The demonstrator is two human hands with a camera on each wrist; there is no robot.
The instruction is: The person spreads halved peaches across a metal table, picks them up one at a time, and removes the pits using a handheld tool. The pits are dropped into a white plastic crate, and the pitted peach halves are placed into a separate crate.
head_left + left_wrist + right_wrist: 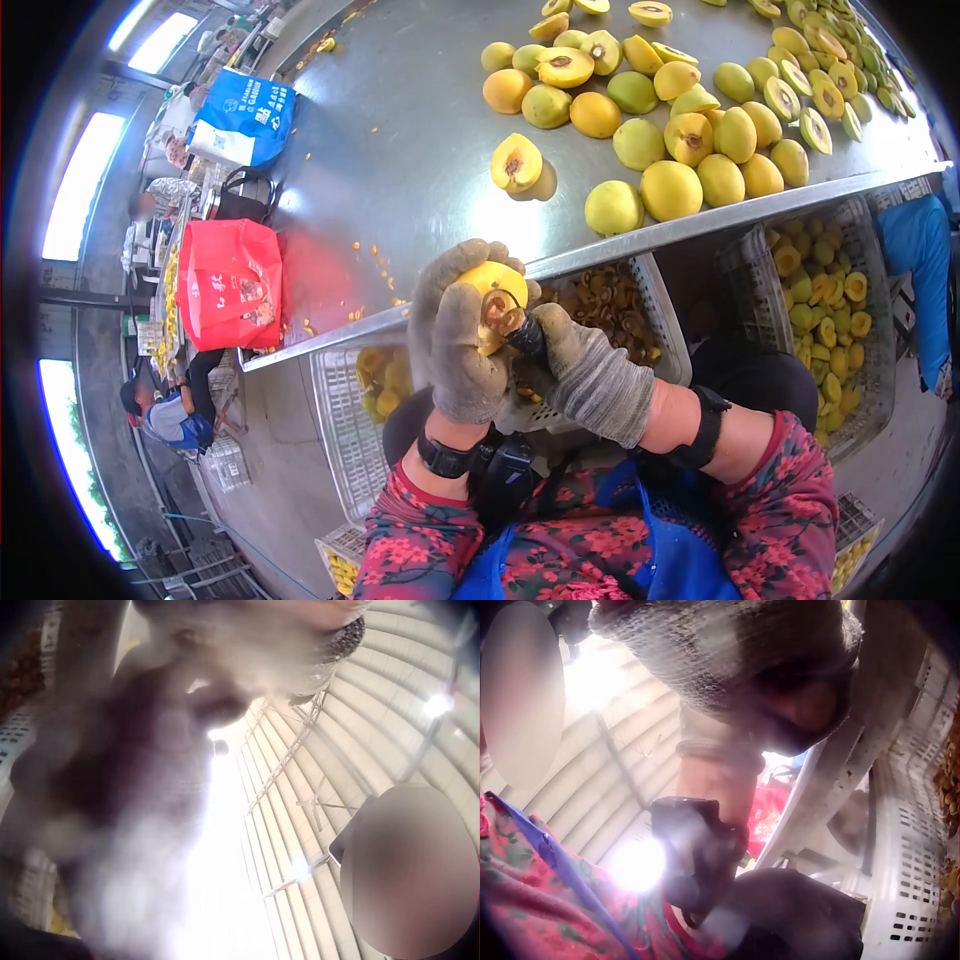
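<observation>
In the head view, the gloved left hand (462,350) has its fingers curled round a yellow halved fruit (494,290), cut side towards the right hand. The gloved right hand (590,370) grips a black-handled tool (527,335), whose metal end touches the brown pit area of the fruit. Both hands meet just off the metal table's near edge, above a crate of brown pits (610,305). The left wrist view is blurred and hides the fruit. The right wrist view shows the right glove (735,667) from close by; its tool is not clear there.
Yellow-green fruits (670,190) and halves lie on the metal table (400,150), with one half (517,162) nearer the hands. Crates of fruit (838,330) stand below at left and right. A red bag (232,285) and a blue bag (243,117) are at the left.
</observation>
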